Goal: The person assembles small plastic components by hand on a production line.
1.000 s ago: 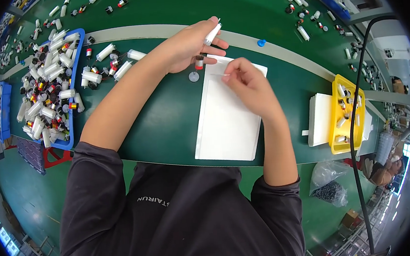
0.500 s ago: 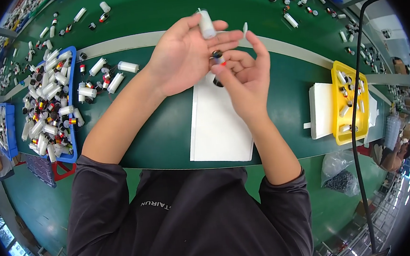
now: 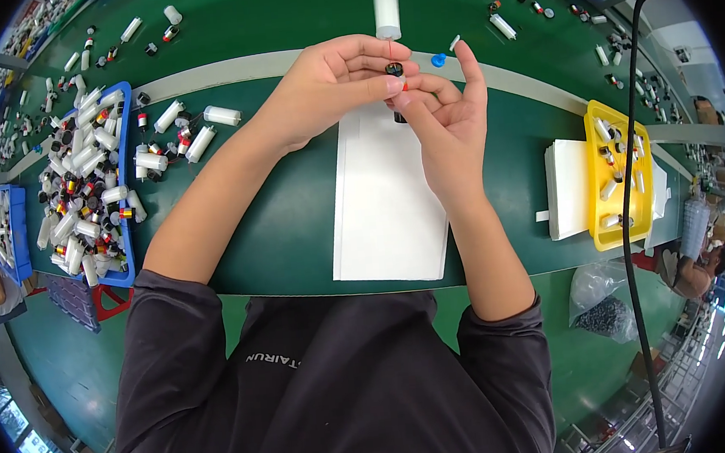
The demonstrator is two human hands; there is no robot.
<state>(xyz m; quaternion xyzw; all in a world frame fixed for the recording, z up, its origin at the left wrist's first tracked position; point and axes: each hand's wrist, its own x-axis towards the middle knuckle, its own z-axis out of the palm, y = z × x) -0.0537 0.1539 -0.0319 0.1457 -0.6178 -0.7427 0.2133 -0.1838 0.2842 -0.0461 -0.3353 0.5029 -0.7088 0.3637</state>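
A small black cylinder with a red band (image 3: pixel 394 69) is pinched upright between the fingertips of my left hand (image 3: pixel 330 88) and my right hand (image 3: pixel 450 126), both closed on it. Just past my left fingertips is a white cylinder in a clear casing (image 3: pixel 387 13), with a thin red strand running from its near end toward the black cylinder. Whether it rests on the belt or hangs free, I cannot tell. At the tip of an outstretched right finger sits a small white piece (image 3: pixel 455 42). Beside that finger is a small blue part (image 3: pixel 439 60).
A white paper pad (image 3: pixel 388 207) lies below my hands. Left stands a blue crate (image 3: pixel 126 117) heaped with similar cylinders, several loose beside it. At right are a yellow tray (image 3: pixel 599 229), white sheets (image 3: pixel 566 193) and a hanging black cable (image 3: pixel 628 248). More parts dot the green belt (image 3: pixel 261 21).
The white cylinder has left my left fingers and now stands farther out. My left hand has turned over and its fingers have closed on the black cylinder. The blue part has come into view.
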